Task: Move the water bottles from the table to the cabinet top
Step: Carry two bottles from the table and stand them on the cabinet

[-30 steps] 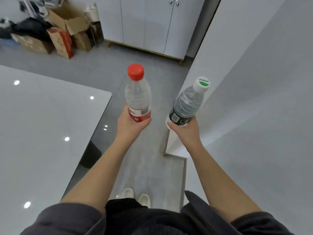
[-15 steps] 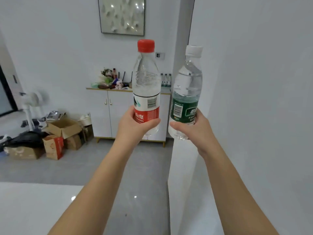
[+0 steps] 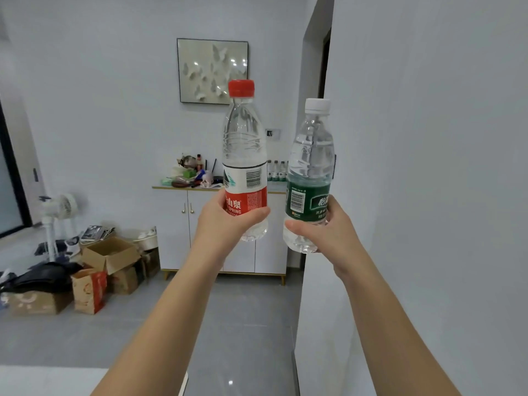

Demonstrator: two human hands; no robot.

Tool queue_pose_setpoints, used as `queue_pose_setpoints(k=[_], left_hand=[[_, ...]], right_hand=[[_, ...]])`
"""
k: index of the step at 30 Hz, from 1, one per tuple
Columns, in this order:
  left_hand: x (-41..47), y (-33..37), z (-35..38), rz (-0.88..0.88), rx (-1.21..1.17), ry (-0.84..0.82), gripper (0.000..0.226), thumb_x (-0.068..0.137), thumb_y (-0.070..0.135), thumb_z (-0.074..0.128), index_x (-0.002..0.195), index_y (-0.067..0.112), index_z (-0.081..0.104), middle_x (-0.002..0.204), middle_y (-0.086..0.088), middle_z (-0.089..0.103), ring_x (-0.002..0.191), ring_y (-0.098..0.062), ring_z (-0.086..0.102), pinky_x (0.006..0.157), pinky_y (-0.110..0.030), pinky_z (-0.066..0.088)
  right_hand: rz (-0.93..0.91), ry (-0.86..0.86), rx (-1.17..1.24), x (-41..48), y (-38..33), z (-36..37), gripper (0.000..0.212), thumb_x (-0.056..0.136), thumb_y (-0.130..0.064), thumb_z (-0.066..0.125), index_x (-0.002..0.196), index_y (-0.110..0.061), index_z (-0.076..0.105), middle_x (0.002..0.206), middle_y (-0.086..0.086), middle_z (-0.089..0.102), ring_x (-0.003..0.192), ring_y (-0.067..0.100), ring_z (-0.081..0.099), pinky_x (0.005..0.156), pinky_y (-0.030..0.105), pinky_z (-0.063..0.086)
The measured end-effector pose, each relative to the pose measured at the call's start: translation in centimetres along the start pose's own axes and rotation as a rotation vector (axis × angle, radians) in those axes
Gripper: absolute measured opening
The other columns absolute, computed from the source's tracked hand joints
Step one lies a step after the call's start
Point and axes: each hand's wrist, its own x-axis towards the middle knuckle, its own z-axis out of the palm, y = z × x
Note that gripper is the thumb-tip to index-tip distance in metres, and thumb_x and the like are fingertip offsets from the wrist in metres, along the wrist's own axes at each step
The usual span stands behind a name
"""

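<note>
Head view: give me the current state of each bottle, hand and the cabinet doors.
red-capped bottle: capped, upright, held
white-capped bottle: capped, nearly upright, held
left hand: closed around red-capped bottle
right hand: closed around white-capped bottle
cabinet doors: shut
small bottles on cabinet top: standing upright

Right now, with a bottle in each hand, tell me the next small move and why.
Probably walk forward toward the white cabinet with both bottles upright. The left hand holds the red-capped bottle and the right hand the green-labelled bottle, both in a firm grip, but open floor separates them from the cabinet.
</note>
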Motion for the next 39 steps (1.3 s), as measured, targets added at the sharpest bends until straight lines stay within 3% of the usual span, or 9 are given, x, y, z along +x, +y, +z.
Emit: queue_pose_setpoints(k=[8, 15, 28, 33, 39], left_hand=[[5.6, -2.5, -0.7, -0.022, 0.006, -0.016, 0.052, 0.068, 0.024, 0.088, 0.114, 0.029, 0.064, 0.099, 0.01, 0.073, 0.09, -0.008, 0.069, 0.077, -0.03, 0.056], [12.9, -6.7, 1.1, -0.034, 0.027, -0.014, 0.055, 0.066, 0.028, 0.088, 0.115, 0.028, 0.064, 0.099, 0.01, 0.073, 0.093, -0.011, 0.07, 0.079, -0.035, 0.058], [31.9, -16.6, 6.9, -0.036, 0.092, 0.027, 0.047, 0.067, 0.026, 0.088, 0.104, 0.036, 0.06, 0.099, 0.012, 0.07, 0.092, -0.007, 0.067, 0.08, -0.03, 0.056], [37.8, -19.6, 8.2, -0.046, 0.081, 0.034, 0.044, 0.067, 0.026, 0.088, 0.096, 0.039, 0.058, 0.098, 0.012, 0.07, 0.091, -0.007, 0.067, 0.08, -0.031, 0.056], [44.3, -23.6, 9.1, -0.073, 0.048, 0.024, 0.048, 0.068, 0.025, 0.087, 0.105, 0.036, 0.058, 0.101, 0.012, 0.068, 0.094, -0.008, 0.065, 0.08, -0.03, 0.055]], right_hand=[[0.01, 0.078, -0.037, 4.2, 2.4, 2.6, 0.068, 0.058, -0.03, 0.086, 0.12, -0.031, 0.057, 0.106, -0.012, 0.072, 0.097, 0.007, 0.07, 0.088, 0.036, 0.058], [0.01, 0.127, -0.083, 11.0, 6.3, 3.8, 0.071, 0.061, -0.031, 0.087, 0.123, -0.033, 0.054, 0.109, -0.016, 0.069, 0.099, 0.005, 0.068, 0.092, 0.041, 0.057], [-0.003, 0.148, -0.054, 31.6, 16.9, 5.5, 0.075, 0.069, -0.026, 0.088, 0.132, -0.037, 0.05, 0.111, -0.022, 0.065, 0.101, -0.001, 0.064, 0.086, 0.025, 0.055], [0.014, 0.157, -0.043, 37.8, 20.2, 6.4, 0.072, 0.068, -0.027, 0.088, 0.129, -0.038, 0.051, 0.111, -0.019, 0.068, 0.101, 0.002, 0.066, 0.091, 0.035, 0.056], [0.03, 0.187, -0.072, 44.1, 23.7, 7.2, 0.064, 0.068, -0.025, 0.088, 0.115, -0.048, 0.052, 0.104, -0.023, 0.068, 0.096, -0.002, 0.066, 0.09, 0.032, 0.057]])
